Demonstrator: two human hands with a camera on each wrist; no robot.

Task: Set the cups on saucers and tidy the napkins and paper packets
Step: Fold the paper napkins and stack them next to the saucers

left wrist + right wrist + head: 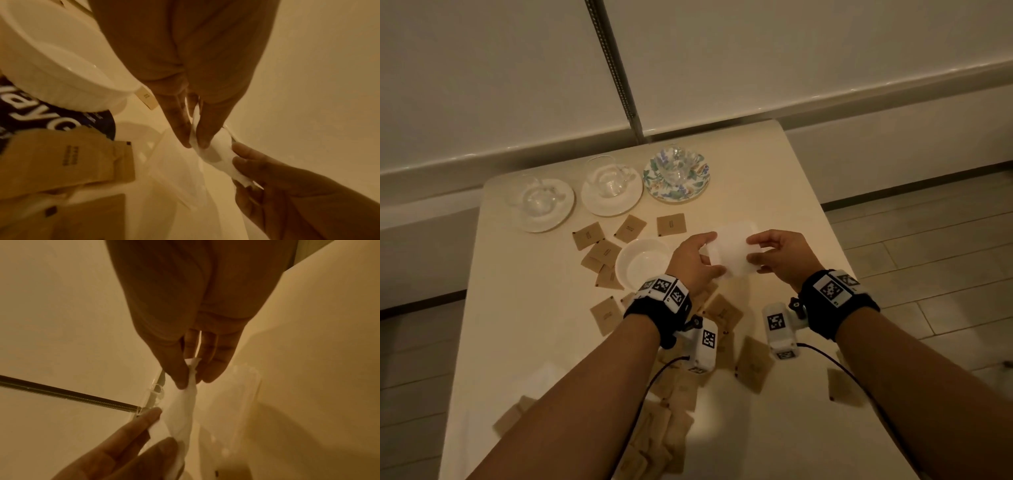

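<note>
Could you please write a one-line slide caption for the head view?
Both hands, left hand and right hand, hold a white napkin above a table strewn with brown paper packets.

Forearms cover several brown packets [677, 442]; print on every packet is too small to read

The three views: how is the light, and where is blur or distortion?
Head view: dim warm light, wall lines bowed, napkin washed pale. Left wrist view: packets and bowl blurred. Right wrist view: orange cast, soft focus, right hand dark.
</note>
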